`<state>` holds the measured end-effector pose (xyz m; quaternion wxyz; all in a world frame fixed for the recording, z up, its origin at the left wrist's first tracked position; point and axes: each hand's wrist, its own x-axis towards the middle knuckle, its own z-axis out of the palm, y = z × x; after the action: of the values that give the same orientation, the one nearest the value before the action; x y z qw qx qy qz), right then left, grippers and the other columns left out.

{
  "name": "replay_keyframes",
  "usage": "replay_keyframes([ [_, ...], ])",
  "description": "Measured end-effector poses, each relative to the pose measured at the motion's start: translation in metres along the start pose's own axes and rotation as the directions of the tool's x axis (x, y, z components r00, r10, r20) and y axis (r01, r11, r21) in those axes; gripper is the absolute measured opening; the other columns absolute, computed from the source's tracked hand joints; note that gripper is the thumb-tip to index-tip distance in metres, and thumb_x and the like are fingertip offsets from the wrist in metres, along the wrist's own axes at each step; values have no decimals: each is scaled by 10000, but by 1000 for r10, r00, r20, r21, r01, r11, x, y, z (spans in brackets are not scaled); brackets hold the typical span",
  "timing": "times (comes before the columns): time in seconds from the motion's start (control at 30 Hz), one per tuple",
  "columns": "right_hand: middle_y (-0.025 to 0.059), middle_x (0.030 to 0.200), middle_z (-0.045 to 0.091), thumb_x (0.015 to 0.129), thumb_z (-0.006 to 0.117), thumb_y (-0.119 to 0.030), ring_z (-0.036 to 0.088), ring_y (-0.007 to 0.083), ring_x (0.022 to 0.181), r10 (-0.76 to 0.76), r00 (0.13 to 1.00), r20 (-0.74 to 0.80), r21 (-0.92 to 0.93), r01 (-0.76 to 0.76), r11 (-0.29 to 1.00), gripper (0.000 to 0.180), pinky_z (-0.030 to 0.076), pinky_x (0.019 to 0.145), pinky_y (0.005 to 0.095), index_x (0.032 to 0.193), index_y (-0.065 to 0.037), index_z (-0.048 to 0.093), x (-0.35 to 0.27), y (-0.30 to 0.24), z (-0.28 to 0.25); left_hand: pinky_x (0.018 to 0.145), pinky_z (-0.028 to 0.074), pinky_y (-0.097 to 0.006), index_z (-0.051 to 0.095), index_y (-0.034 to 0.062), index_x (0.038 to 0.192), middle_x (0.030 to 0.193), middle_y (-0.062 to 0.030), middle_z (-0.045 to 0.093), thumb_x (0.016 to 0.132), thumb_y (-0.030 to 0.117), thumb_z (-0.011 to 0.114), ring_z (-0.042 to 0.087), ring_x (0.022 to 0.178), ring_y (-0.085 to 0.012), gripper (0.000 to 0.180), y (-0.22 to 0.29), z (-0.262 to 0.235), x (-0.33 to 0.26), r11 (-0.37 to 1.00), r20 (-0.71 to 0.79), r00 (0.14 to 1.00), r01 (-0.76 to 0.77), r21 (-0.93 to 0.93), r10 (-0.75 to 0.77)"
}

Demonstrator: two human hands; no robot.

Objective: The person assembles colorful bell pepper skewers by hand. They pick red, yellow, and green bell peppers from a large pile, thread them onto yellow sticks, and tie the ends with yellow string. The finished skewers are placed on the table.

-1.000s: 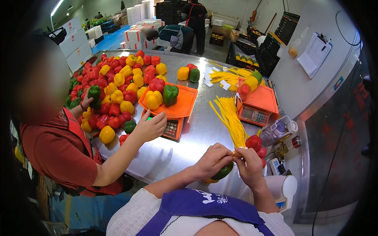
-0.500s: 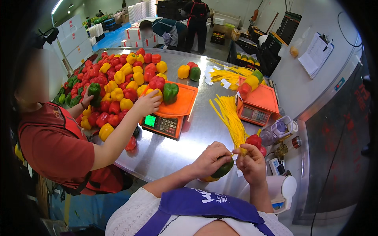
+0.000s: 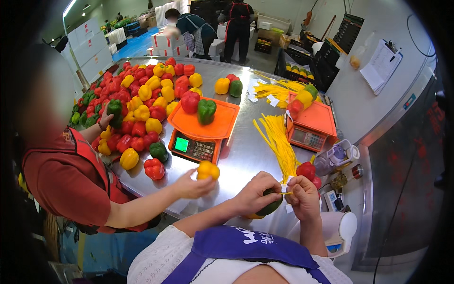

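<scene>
Near the table's front edge, my left hand [image 3: 257, 194] is closed, its fingertips pinched on one end of a thin yellow tie [image 3: 285, 193] at a dark green bell pepper [image 3: 271, 207]. A yellow bell pepper [image 3: 256, 216] shows partly below the green one. My right hand [image 3: 304, 198] is closed on the tie's other end, so the tie spans the short gap between my hands. Just beyond lies a bundle of yellow ties [image 3: 279, 146]. Red peppers [image 3: 306, 170] sit beside my right hand. My left fingers hide part of the green pepper.
A co-worker at left holds a yellow pepper [image 3: 208, 170] and a green pepper [image 3: 114, 108]. An orange scale [image 3: 224, 120] bears a red and a green pepper. Another orange scale [image 3: 321, 118] stands at right. Many peppers [image 3: 137, 94] heap at far left. A purple-lidded bottle [image 3: 331, 158] stands at right.
My right hand has drawn slightly away from the left, and the tie now shows between them. The co-worker's right hand has brought a yellow pepper from the scale toward my left arm.
</scene>
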<state>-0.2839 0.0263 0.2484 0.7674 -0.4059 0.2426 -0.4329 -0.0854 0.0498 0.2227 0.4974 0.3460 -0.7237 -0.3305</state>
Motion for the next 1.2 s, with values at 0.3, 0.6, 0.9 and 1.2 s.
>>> replay_keyframes([
  [0.3,91,955,654,822,611,101,598,144,823,-457,806,377,-892,449,57,367,481,684,272,1173,4,565,3,6,19,851,441,-361,617,44,931,916,-83,606,830,80,663,541,946,-275,117,-8,3,0,997,-74,996,-34,73,39],
  [0.6,29,671,540,851,658,-18,506,114,550,-176,976,-126,-632,58,773,137,404,518,250,965,-2,584,-4,-9,15,841,448,-353,620,52,915,909,-72,602,823,66,667,546,948,-250,104,10,-2,3,996,-14,997,77,35,-77],
  [0.9,76,944,661,873,619,-26,570,141,691,-333,943,8,-618,267,739,260,458,592,277,1130,-4,596,8,0,7,879,414,-323,601,13,919,1004,-94,589,825,-9,636,540,975,-253,103,-4,1,7,985,-69,997,-7,173,20],
  [1.2,78,719,594,810,663,-33,589,206,654,-424,866,265,-903,377,207,233,466,592,319,1031,-37,590,11,-14,9,789,458,-349,606,36,904,923,-99,616,824,0,634,570,889,-267,93,-3,-5,10,988,11,1000,1,155,-3],
])
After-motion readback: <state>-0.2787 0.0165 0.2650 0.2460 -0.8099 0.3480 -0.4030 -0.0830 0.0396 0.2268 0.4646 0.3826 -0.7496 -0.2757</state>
